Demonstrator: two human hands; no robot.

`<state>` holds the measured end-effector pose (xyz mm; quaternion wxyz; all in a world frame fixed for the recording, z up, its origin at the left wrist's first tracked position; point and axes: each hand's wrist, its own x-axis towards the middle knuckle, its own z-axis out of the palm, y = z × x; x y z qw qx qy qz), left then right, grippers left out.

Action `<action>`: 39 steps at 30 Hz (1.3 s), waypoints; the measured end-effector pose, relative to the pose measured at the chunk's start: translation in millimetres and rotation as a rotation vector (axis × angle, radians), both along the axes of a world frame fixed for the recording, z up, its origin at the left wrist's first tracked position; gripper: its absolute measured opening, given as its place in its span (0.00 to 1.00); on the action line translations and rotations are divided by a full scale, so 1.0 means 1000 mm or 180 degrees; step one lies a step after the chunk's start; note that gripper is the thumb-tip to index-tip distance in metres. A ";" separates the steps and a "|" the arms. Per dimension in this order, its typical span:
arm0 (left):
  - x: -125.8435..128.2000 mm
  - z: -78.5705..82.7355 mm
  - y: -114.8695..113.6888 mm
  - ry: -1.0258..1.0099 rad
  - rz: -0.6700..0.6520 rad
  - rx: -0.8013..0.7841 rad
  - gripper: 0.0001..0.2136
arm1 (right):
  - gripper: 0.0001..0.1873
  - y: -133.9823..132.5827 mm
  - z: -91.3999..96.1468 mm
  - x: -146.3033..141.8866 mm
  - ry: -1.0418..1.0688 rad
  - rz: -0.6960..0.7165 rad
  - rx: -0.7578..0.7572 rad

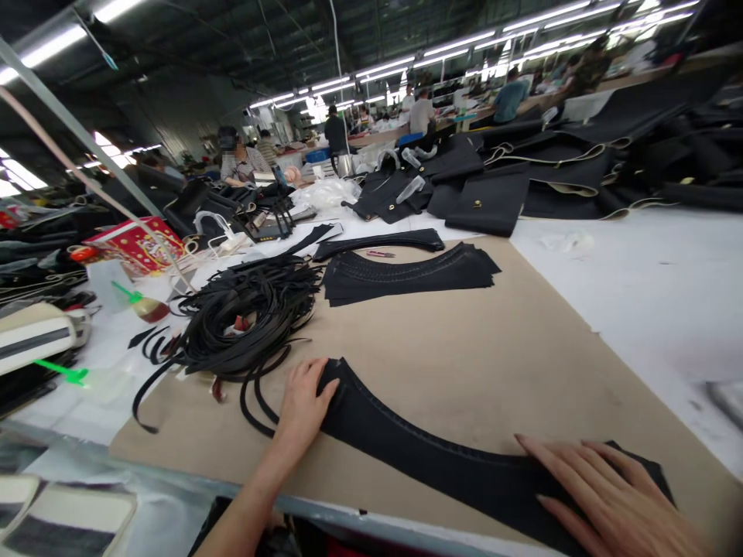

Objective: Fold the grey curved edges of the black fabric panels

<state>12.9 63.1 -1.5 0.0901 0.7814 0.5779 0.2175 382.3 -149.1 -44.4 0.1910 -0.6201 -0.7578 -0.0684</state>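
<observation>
Two hands [305, 394] [615, 495] over brown sheet [464, 348], lights [55, 46] overhead.

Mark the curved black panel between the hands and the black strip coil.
Curved black panel [441, 464]: head view, middle of its upper surface.
Black strip coil [249, 356]: head view, its near side.

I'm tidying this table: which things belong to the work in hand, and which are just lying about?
Belonging:
curved black material, touched by left hand and right hand
likely stacked black pieces, black strips

Apparently lying about:
red patterned package
crumpled plastic
</observation>
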 end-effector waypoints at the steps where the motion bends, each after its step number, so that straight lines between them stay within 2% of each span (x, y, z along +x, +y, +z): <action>1: 0.000 0.002 0.004 0.0056 0.0000 -0.0199 0.16 | 0.28 0.003 0.011 -0.003 -0.0122 0.0013 -0.0020; 4: 0.004 0.009 0.013 0.0141 0.0090 -0.0659 0.16 | 0.21 0.015 0.043 -0.013 -0.0059 0.0136 -0.0118; 7: 0.008 0.012 0.019 0.0067 0.0094 -0.0861 0.09 | 0.11 0.026 0.065 -0.020 0.0247 0.0187 -0.0768; 9: 0.009 0.011 0.022 -0.0043 0.0059 -0.0938 0.04 | 0.04 0.031 0.073 -0.021 0.0440 0.0084 -0.1295; 10: 0.009 0.010 0.023 -0.0128 0.0037 -0.0970 0.05 | 0.02 0.033 0.075 -0.020 0.0516 0.0030 -0.1487; 13: 0.012 0.009 0.025 -0.0516 -0.0024 -0.1084 0.05 | 0.05 0.037 0.077 -0.011 0.0717 -0.0037 -0.1726; 15: 0.017 0.012 0.031 -0.0795 -0.0084 -0.1115 0.04 | 0.07 0.045 0.078 0.001 0.0766 -0.0016 -0.1690; 17: 0.026 0.020 0.043 -0.1155 -0.0147 -0.1123 0.09 | 0.10 0.062 0.083 0.016 0.0648 0.0015 -0.1554; 20: 0.042 0.033 0.073 -0.1884 -0.0060 -0.1123 0.20 | 0.13 0.103 0.099 0.035 0.0226 0.0013 -0.1339; 22: 0.052 0.038 0.100 -0.2149 0.0081 -0.1032 0.24 | 0.15 0.138 0.114 0.045 -0.0070 0.0029 -0.1178; 25: 0.063 0.041 0.143 -0.2060 0.0276 -0.0779 0.24 | 0.14 0.193 0.130 0.052 -0.0476 0.0042 -0.0822; 27: 0.067 0.040 0.170 -0.1941 0.0429 -0.0623 0.24 | 0.13 0.231 0.133 0.054 -0.0672 0.0004 -0.0570; 30: 0.069 0.039 0.205 -0.1659 0.0672 -0.0385 0.22 | 0.12 0.286 0.127 0.055 -0.0730 -0.0062 -0.0366; 33: 0.072 0.039 0.223 -0.1299 0.0925 -0.0135 0.22 | 0.13 0.330 0.116 0.054 -0.0604 -0.0137 -0.0204; 36: 0.081 0.039 0.218 -0.0988 0.1022 0.0124 0.25 | 0.15 0.342 0.105 0.050 -0.0370 -0.0282 -0.0048; 37: 0.085 0.038 0.211 -0.0906 0.0970 0.0217 0.25 | 0.15 0.336 0.102 0.049 -0.0291 -0.0344 -0.0048; 39: 0.093 0.033 0.192 -0.0771 0.0720 0.0394 0.24 | 0.14 0.307 0.097 0.046 -0.0180 -0.0452 -0.0148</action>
